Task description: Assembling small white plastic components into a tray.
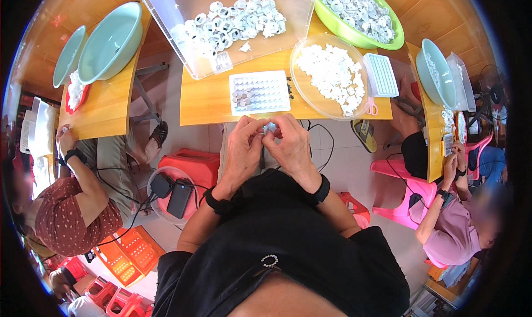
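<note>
Just off the table's near edge, my left hand (pixel 245 145) and my right hand (pixel 291 145) meet with bent fingers, pinching a small pale-blue plastic piece (pixel 270 127) between their fingertips. Its exact kind is partly covered by the fingers. Directly beyond them lies a white tray (pixel 233 79) with rows of small hollows; grey round pieces (pixel 243 98) fill some on its left side. A line of tiny black pieces (pixel 288 87) runs along the tray's right side. To the right, a round clear dish (pixel 295 87) holds many small white plastic parts (pixel 331 75).
A clear bin (pixel 191 67) of white ring-like parts and a lime-green basin (pixel 397 41) stand farther back. Pink scissors (pixel 372 109) lie beside a pale tray (pixel 382 75). Co-workers sit at the left (pixel 72 211) and right (pixel 451 222). Cables surround a power bank (pixel 179 199) on my left.
</note>
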`<state>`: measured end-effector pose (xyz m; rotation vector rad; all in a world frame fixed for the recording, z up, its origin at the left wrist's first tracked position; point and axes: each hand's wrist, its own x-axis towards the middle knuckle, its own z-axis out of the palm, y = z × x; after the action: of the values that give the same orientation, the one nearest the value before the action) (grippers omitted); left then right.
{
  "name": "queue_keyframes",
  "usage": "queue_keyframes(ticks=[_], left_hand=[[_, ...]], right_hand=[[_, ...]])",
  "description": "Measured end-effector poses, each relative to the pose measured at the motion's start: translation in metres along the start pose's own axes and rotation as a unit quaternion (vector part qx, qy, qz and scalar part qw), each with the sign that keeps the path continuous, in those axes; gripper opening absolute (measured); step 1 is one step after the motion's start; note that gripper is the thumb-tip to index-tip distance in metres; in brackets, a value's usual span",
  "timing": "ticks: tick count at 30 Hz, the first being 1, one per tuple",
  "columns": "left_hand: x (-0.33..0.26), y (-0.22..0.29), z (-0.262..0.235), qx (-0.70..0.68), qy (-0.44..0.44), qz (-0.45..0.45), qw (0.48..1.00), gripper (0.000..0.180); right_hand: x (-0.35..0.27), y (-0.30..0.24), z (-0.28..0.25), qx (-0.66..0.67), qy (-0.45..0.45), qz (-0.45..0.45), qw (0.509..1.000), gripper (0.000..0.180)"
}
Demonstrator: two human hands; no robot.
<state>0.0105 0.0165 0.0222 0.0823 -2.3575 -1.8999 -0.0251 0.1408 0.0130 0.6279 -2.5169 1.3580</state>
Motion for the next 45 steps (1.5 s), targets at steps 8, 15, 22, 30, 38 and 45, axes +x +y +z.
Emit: queue_keyframes(ticks=[8,15,22,30,38,45], left_hand=[[0.003,-0.003,0.000,0.036,-0.003,0.012,0.999,0.030],[0.008,0.001,0.003,-0.112,0.035,-0.002,0.993,0.019],[0.005,-0.008,0.001,-0.149,0.043,-0.024,0.988,0.016],[0.012,-0.002,0.003,-0.147,0.031,-0.017,0.988,0.015],[0.024,0.007,0.008,-0.169,-0.005,-0.034,0.985,0.017],[0.041,0.002,-0.014,-0.149,0.091,-0.014,0.985,0.030]], right_hand=[[0.000,0.001,-0.001,-0.043,-0.003,-0.020,0.999,0.019],[0.005,0.001,-0.008,0.199,-0.009,0.160,0.967,0.016],[-0.002,-0.002,-0.014,0.244,-0.030,0.161,0.956,0.014],[-0.001,0.001,-0.019,0.300,-0.030,0.195,0.933,0.014],[0.004,0.011,-0.019,0.339,-0.019,0.213,0.916,0.011],[0.034,0.020,-0.092,0.186,-0.020,0.227,0.956,0.009]])
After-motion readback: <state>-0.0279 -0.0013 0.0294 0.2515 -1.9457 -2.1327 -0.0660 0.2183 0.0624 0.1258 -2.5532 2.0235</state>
